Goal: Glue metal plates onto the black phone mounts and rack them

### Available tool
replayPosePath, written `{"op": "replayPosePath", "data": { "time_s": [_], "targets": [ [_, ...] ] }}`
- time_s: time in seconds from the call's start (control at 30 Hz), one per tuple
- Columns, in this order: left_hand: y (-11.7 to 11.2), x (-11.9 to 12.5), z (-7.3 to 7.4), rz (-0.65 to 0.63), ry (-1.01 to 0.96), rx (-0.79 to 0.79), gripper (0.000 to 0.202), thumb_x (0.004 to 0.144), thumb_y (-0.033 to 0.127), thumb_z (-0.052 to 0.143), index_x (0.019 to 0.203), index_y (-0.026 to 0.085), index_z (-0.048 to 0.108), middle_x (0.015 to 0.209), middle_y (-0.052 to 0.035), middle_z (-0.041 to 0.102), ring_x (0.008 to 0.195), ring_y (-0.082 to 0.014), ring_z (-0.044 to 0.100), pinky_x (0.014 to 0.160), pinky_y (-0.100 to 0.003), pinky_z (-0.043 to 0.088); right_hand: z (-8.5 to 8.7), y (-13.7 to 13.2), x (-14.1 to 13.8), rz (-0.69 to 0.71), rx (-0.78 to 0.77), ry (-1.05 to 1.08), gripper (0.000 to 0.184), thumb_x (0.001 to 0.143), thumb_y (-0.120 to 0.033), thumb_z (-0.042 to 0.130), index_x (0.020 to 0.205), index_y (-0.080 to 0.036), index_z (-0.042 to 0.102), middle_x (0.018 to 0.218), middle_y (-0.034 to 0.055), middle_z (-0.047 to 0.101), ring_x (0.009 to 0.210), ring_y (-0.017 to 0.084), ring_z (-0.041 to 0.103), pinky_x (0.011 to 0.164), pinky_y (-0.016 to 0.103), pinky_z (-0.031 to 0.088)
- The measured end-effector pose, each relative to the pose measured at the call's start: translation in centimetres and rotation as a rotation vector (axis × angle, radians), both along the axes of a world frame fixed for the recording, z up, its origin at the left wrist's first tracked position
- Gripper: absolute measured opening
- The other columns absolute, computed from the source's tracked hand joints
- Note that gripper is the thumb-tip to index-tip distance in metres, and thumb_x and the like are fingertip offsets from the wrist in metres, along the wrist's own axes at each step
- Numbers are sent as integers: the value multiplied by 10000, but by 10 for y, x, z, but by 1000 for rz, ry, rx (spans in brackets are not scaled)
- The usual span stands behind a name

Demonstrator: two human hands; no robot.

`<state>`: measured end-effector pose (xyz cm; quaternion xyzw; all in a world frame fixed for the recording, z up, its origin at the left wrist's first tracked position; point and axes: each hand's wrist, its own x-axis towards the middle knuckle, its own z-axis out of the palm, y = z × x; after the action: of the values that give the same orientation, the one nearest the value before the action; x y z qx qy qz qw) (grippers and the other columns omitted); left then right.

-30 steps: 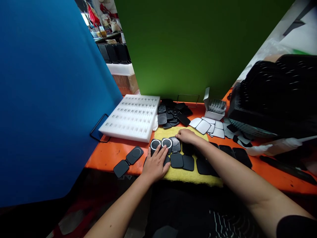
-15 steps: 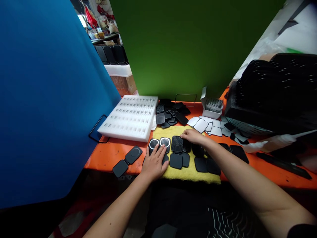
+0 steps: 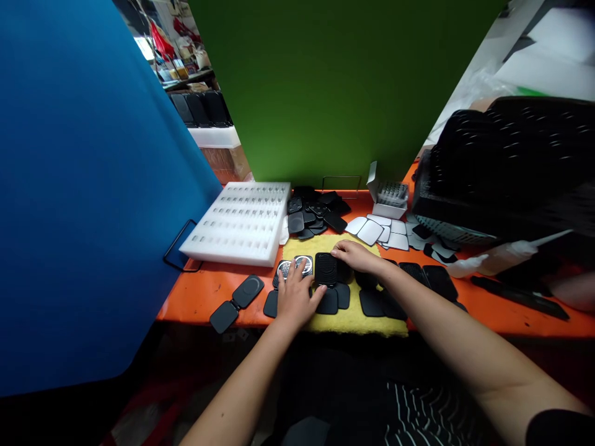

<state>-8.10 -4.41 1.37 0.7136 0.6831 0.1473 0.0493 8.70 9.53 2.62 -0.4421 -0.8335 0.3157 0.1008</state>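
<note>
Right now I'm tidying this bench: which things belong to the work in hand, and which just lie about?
In hand: left hand, right hand, ring-faced discs, ribbed black pad, yellow cloth.
Lying about: white foam tray, heap of black pads, white plates, small white box, hinged black piece.

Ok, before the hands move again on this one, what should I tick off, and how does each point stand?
1. Left hand lies flat, fingers spread, on the ringed discs: ok.
2. Right hand is at the right edge of the ribbed black pad: ok.
3. Right hand has a grip on that pad: cannot tell, the fingers hide the edge.
4. Discs and pad rest on the yellow cloth: ok.
5. White foam tray sits apart from both hands on the orange table: ok.
</note>
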Motion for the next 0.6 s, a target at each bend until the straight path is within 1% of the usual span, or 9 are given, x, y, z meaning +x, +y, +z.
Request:
{"op": "replayPosePath", "data": {
  "time_s": [0.07, 0.13, 0.27, 0.33, 0.47, 0.6],
  "targets": [
    [5, 5, -4, 46, -66, -18, 329, 810, 489, 424, 840, 223, 614, 1373, -27, 318, 1301, -299, 127, 1005, -587, 140, 1, -1, 0, -12, 10, 12, 242, 797, -345, 453, 802, -159, 607, 832, 31, 620, 775, 139, 542, 665, 212, 372],
    [9, 7, -9, 70, -129, -37, 311, 807, 475, 440, 747, 218, 603, 1353, -15, 348, 1301, -303, 128, 999, -597, 144, 3, 1, 3, -42, 20, 15, 241, 798, -340, 455, 816, -165, 619, 852, 31, 627, 802, 140, 548, 693, 213, 378],
    [8, 5, -15, 86, -196, -47, 291, 810, 450, 448, 717, 215, 591, 1335, -16, 372, 1296, -315, 142, 984, -623, 141, 4, 7, 17, -156, 43, -4, 316, 849, -331, 360, 953, -176, 615, 1026, 51, 609, 951, 158, 527, 802, 240, 364],
    [5, 5, -16, 94, -205, -45, 278, 812, 435, 450, 720, 211, 588, 1332, -23, 374, 1294, -317, 148, 981, -627, 145, 3, 9, 25, -172, 18, -41, 319, 846, -338, 369, 974, -189, 621, 1038, 47, 615, 956, 169, 536, 797, 248, 370],
    [2, 7, -13, 104, -206, -30, 248, 812, 412, 460, 726, 212, 577, 1337, -21, 365, 1297, -307, 144, 981, -622, 154, -2, 11, 27, -103, -34, -110, 295, 827, -369, 409, 871, -221, 661, 920, 20, 661, 863, 170, 574, 709, 230, 384],
    [1, 11, -6, 100, -202, -19, 222, 808, 398, 469, 730, 218, 573, 1334, -13, 368, 1295, -300, 151, 979, -622, 154, -3, 13, 18, -31, -32, -142, 256, 806, -359, 449, 851, -219, 658, 924, 20, 656, 849, 163, 565, 684, 222, 375]
  ]
}}
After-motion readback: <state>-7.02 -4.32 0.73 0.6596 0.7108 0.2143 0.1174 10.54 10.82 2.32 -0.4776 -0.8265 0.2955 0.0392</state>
